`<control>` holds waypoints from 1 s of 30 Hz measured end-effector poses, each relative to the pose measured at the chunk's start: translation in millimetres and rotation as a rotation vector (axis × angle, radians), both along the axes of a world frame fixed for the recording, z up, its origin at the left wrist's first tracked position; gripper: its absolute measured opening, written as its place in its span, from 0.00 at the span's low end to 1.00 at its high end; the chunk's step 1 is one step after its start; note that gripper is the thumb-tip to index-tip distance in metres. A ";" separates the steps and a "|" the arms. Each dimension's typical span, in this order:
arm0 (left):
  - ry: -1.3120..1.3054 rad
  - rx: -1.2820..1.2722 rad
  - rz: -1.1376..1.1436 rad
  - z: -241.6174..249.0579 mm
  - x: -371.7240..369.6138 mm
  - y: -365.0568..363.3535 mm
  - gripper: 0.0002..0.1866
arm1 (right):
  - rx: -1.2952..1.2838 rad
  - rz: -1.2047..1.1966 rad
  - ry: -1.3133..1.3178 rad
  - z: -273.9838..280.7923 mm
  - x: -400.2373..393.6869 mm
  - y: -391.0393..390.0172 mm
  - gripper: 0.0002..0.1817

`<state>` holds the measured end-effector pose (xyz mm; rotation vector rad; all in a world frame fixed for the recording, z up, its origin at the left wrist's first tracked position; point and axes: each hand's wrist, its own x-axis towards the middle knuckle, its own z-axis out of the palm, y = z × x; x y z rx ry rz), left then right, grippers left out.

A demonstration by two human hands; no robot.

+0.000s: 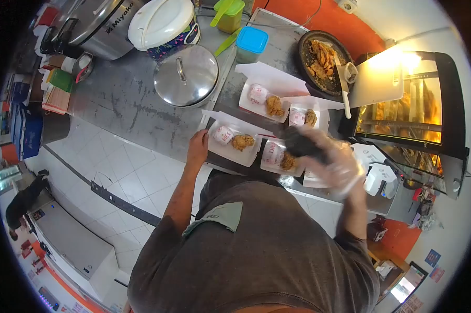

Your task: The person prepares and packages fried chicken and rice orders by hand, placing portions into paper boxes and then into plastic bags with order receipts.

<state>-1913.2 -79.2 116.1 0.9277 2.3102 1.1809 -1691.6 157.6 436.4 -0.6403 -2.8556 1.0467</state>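
My left hand (198, 148) has its fingers closed at the left edge of a white takeaway box (226, 153), which holds a wrapped rice portion (223, 135) and a piece of fried chicken (243, 142). A clear plastic glove covers my right hand (336, 163), smeared by motion. It grips a black object (299, 142) whose kind is too blurred to tell, held above the right-hand boxes. Below it lies another box with wrapped rice (272, 153) and fried chicken (288, 161), partly covered. Two more open boxes with rice and chicken stand behind, one a white box (250, 108).
A black mortar (309, 78) with chicken pieces and a knife (345, 94) is at the back. The lit display warmer (402, 115) stands right. A lidded pot (186, 75), blue-lidded tub (252, 40) and rice cooker (99, 28) line the left counter. Another person (24, 201) is far left.
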 end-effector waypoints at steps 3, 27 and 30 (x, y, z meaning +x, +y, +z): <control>-0.040 0.000 -0.033 2.5 -1.1 -6.1 0.10 | -0.093 -0.050 -0.499 -34.4 -43.8 -54.1 0.31; 0.077 -0.160 -0.294 10.4 0.6 -1.2 0.28 | -0.030 -0.082 -0.607 -154.3 -94.9 -90.6 0.25; 0.064 -0.167 -0.298 11.2 -2.4 0.0 0.28 | -0.005 -0.081 -0.652 -216.9 -87.6 -111.1 0.26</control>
